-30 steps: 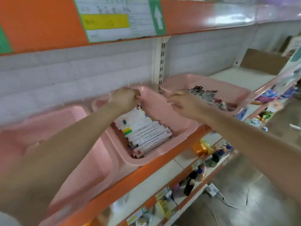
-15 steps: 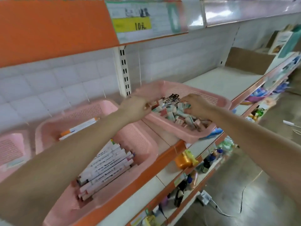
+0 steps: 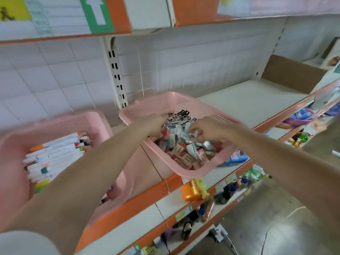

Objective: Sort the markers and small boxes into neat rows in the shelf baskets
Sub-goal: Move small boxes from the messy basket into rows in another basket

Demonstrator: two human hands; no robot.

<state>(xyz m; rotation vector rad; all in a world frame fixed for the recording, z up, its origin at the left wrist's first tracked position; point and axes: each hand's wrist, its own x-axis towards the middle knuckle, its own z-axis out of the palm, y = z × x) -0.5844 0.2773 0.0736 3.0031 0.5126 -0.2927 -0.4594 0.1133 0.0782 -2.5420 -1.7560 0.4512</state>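
Attention has shifted from the markers (image 3: 55, 157), lying rowed in the left basket (image 3: 64, 124), to the jumbled small boxes (image 3: 184, 150) in the right basket (image 3: 191, 174); the right hand (image 3: 207, 129) pinches one, the left hand (image 3: 156, 124) has its fingers buried so its grip cannot be told, and box-sorting is likely starting

Arms stretched forward, left hand (image 3: 156, 123) knuckles-up, right hand (image 3: 208, 129) apparently curled.

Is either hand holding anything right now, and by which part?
The right hand seems to pinch a small box by its upper edge. The left hand digs among the boxes: cannot tell.
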